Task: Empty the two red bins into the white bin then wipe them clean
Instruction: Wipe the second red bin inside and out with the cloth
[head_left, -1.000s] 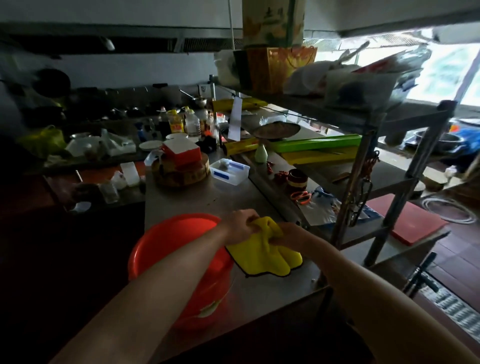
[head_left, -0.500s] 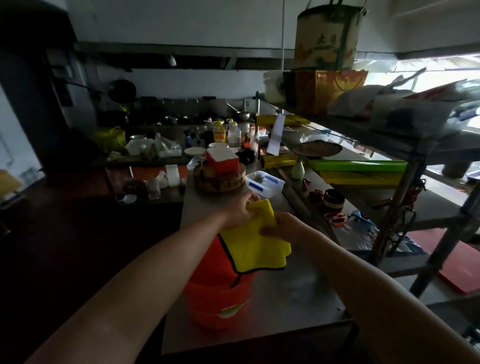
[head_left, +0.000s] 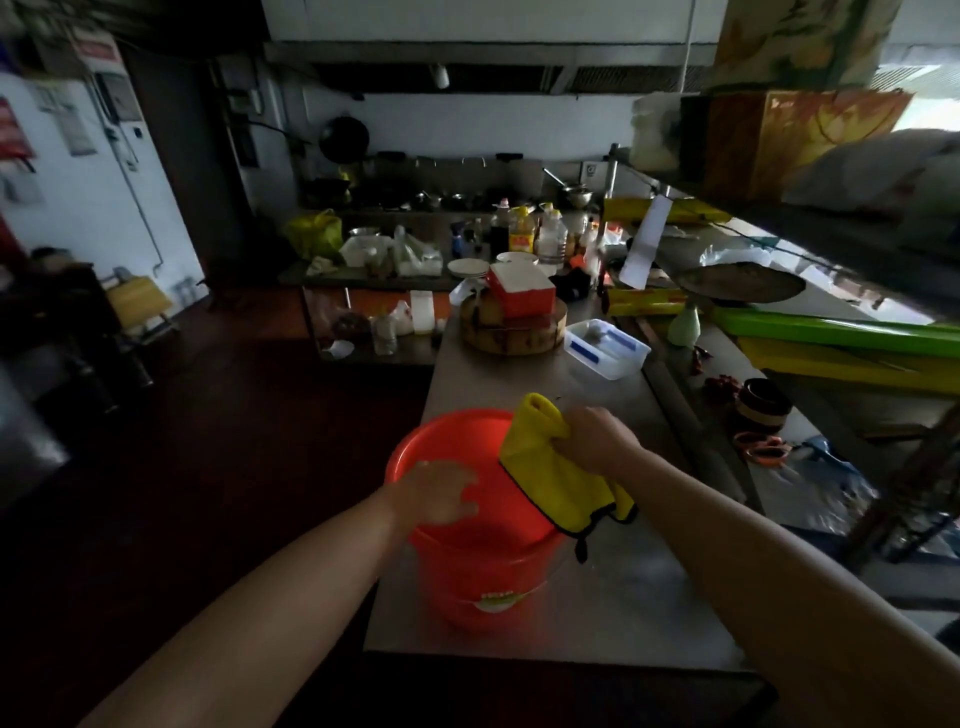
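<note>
Left hand: fingers flat and spread on the bin's near rim, gripping nothing.
Bin: upright at the left edge of the table, looks empty inside.
Right hand: clutches a bunched cloth over the right rim.
Risk: with only a flat palm steadying it, a hard wipe could slide or tip the bin off the edge.

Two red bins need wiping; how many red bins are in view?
1. The red bin stands at the steel table's near left corner, the left hand on its rim, the right hand holding a yellow cloth over it. Another may be hidden.
</note>
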